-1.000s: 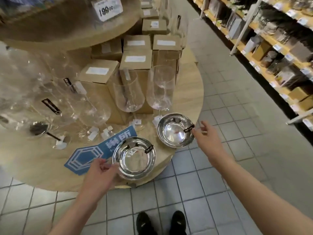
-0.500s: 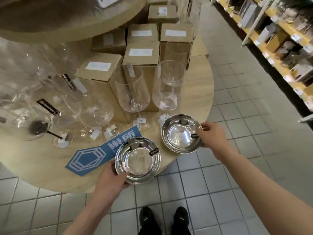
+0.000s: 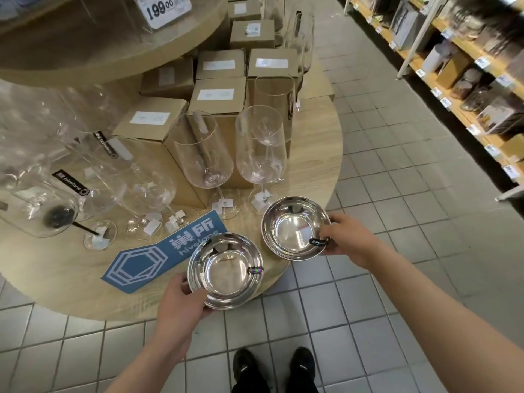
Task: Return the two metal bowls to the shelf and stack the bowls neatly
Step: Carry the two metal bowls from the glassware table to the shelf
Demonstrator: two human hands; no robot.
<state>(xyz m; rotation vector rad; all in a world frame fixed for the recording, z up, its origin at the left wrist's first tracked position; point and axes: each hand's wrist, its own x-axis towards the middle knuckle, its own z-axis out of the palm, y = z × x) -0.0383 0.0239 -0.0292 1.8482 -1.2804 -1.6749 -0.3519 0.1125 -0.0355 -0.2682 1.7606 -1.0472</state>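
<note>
Round wooden shelf (image 3: 312, 143), shiny metal bowls (image 3: 225, 269)

Two shiny silver metal bowls (image 3: 226, 270) (image 3: 295, 226) sit on a pale wood-grain display table (image 3: 56, 279) beside a blue-and-white hexagon-patterned sign (image 3: 158, 255); brown cardboard boxes (image 3: 150, 123) stand behind.

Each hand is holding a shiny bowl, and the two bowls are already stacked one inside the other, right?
Not quite. The head view shows the left hand gripping one metal bowl and the right hand gripping the other bowl, but the bowls are not stacked. They sit apart, side by side at the edge of the round wooden shelf.
</note>
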